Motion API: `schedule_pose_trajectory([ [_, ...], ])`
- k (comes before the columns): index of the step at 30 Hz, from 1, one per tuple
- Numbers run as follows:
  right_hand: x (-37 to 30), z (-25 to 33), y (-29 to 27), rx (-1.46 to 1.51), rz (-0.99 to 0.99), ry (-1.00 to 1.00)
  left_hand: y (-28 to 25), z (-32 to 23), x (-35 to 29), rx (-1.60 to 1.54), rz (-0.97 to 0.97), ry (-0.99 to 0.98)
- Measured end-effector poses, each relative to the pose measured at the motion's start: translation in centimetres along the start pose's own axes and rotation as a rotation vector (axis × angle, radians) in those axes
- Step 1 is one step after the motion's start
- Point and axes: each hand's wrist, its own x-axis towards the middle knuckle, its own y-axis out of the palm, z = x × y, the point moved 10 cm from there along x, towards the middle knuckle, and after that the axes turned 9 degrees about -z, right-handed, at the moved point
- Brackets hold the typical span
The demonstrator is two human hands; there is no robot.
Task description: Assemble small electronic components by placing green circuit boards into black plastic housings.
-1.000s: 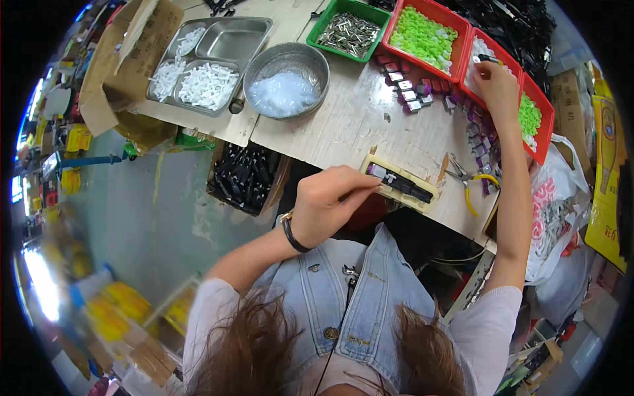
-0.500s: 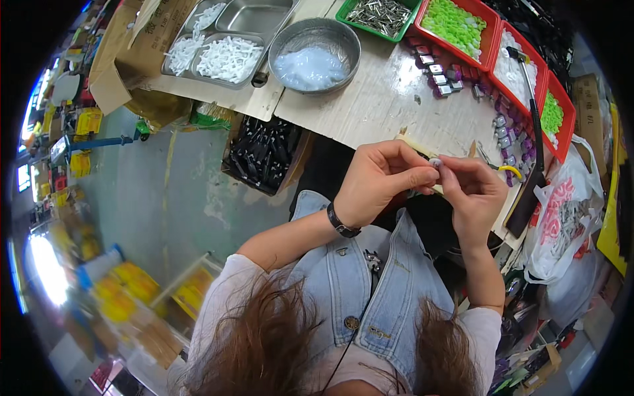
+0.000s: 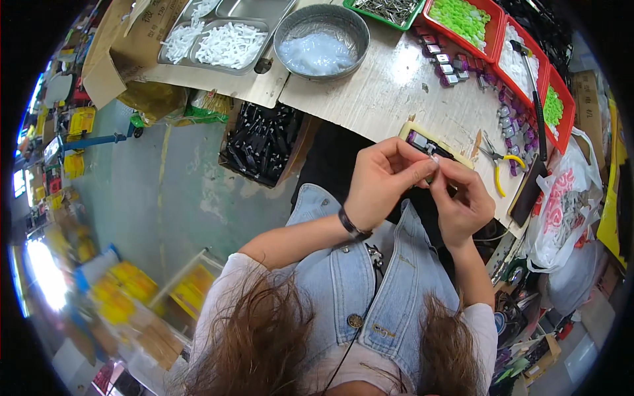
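My left hand (image 3: 389,177) and my right hand (image 3: 464,201) meet at the front edge of the worktable. Both pinch a small whitish part (image 3: 434,158) between thumb and fingertips; most of it is covered by the fingers, and its kind cannot be made out. Just beyond the fingertips lies a cream-coloured fixture (image 3: 411,127) with purple and black pieces set in it. My hands hide its near side. Right of it rest pliers with yellow handles (image 3: 500,178), jaws apart.
Purple-and-silver small pieces (image 3: 444,68) lie along the right, beside red trays of green caps (image 3: 461,20) and white bits (image 3: 512,63). A metal bowl (image 3: 360,49) holds translucent jelly-like stuff. Left are a steel tray of white parts (image 3: 231,45) and, below, a box of black parts (image 3: 261,142).
Both hands have shifted slightly down and my right hand a little left, still pinching the small part. More of the cream fixture and the pliers now shows.
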Motion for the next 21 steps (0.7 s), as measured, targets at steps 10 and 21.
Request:
schedule_pose_trajectory([
  [10,1.9,-3.4,-0.1,-0.323,0.233,-0.077,3.7,-3.6,-2.3,0.976,0.175,1.274],
  [21,2.0,-4.0,0.0,-0.375,0.300,-0.170,4.6,-0.1,-1.5,1.225,0.488,1.357],
])
